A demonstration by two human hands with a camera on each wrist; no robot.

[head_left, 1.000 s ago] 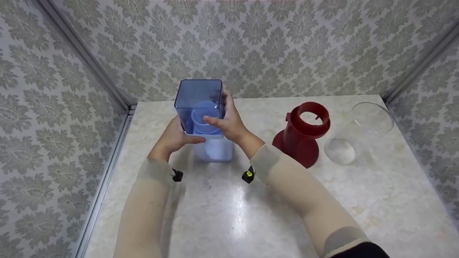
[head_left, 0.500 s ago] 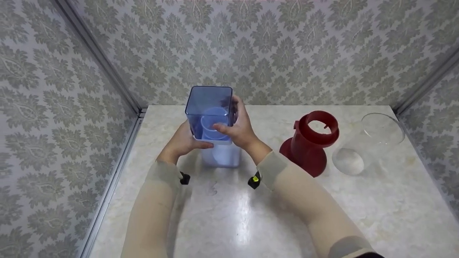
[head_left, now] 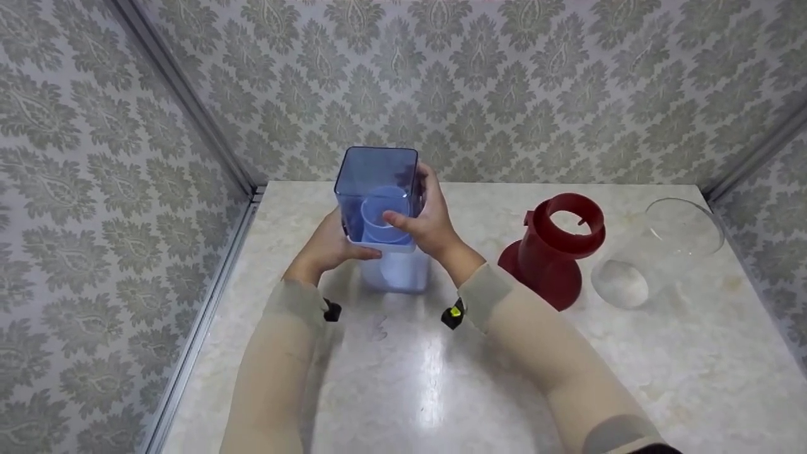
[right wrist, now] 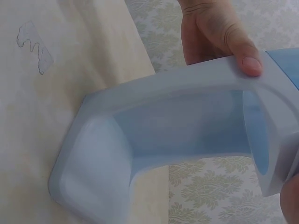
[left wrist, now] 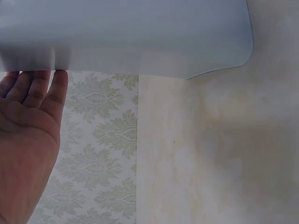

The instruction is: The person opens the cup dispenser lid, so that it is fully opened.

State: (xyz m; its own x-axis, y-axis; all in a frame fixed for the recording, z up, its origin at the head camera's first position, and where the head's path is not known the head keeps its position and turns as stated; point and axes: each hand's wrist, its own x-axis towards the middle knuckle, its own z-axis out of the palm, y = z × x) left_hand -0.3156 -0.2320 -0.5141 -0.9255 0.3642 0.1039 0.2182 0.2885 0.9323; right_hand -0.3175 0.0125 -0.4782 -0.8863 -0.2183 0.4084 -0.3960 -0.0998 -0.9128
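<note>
A dispenser stands upright on the table, with a clear blue square container point(head_left: 376, 173) on top of a pale blue stand point(head_left: 398, 277). My left hand point(head_left: 326, 244) grips its left side near where container and stand meet, thumb across the front. On the container's right side my right hand point(head_left: 436, 221) holds on, its thumb over the front face and its fingers partly hidden behind. Left fingers point(left wrist: 57, 91) touch the pale stand's surface in the left wrist view. The right wrist view shows the stand's open hollow point(right wrist: 187, 123) and the left thumb point(right wrist: 250, 65) on its edge.
A red stand point(head_left: 547, 268) with a ring-shaped top is on the table to the right. Beside it lies a clear rounded container point(head_left: 671, 239) with an open rim. Patterned walls point(head_left: 466, 94) border the table point(head_left: 378, 384) at the back and both sides.
The head view has shifted, so everything sits a little farther right in it. Both hands keep the same hold on the dispenser.
</note>
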